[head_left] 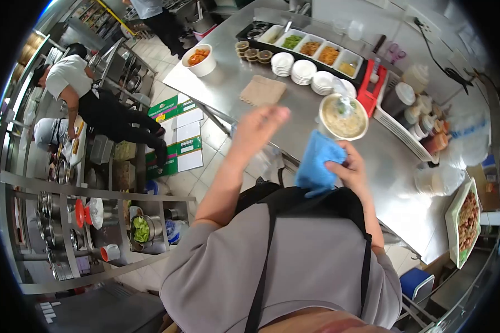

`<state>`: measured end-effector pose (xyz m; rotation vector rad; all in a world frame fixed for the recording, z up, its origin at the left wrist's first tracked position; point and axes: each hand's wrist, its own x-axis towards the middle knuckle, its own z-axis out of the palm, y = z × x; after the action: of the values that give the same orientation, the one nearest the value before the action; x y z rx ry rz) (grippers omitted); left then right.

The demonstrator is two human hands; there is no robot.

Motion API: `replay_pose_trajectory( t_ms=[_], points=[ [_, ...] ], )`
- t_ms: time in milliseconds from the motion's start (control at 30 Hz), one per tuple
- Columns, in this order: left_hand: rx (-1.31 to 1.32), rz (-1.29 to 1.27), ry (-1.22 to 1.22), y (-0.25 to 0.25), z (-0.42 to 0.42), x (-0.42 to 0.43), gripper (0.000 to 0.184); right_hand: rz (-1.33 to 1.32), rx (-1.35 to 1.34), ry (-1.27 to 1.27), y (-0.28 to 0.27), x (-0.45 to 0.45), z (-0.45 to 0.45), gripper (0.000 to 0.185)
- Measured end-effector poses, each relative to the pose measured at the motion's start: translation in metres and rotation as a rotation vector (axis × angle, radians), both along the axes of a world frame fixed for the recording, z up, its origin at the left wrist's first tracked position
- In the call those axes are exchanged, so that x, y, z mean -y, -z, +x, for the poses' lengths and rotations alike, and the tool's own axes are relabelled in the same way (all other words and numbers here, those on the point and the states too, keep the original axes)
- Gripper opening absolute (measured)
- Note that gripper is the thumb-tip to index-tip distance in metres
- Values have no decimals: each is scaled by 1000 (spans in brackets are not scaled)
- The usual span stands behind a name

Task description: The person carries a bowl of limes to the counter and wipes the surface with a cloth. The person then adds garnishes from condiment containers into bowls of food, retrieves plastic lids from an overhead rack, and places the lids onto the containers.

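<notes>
My right hand (349, 169) grips a folded blue cloth (319, 161) at the near edge of the steel counter (294, 119). Just beyond the cloth stands a round white bowl (343, 117) of pale food, with a small clear plastic bag (345, 106) on top. My left hand (259, 130) is raised left of the bowl, blurred, its fingers bent; whether it holds anything cannot be made out. Past that hand lies a folded beige cloth (263, 90).
Stacks of white dishes (304, 72) and a topping tray (316, 49) line the counter's back. A white tub (200, 60) stands at the left corner. Bottles (422, 114) fill a rack at right. A person (72, 77) bends over shelves at left; another person (150, 14) stands farther back.
</notes>
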<state>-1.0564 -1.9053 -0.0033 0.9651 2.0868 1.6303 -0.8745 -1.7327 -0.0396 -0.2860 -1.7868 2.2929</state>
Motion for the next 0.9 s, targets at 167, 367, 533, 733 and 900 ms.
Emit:
replay_pose_trajectory(
  t_ms=[167,367,533,733,900],
  points=[
    [323,249,-480,72,-193,48,31,0,-157,283,-9,-2,6,42],
    [383,231,-799,128,-352,81,37,4,-519,747,14,-17,17,48],
    [323,-40,-794,130,-408,78,42,55,-476,982,15,-13,35,44],
    [226,-12,-692,137,-418,92,42,69,-400,1212,21,-15,77,40],
    [221,-91,-428,79,-322,109,38,70,-348,1315,25,-19,109,37]
  ],
)
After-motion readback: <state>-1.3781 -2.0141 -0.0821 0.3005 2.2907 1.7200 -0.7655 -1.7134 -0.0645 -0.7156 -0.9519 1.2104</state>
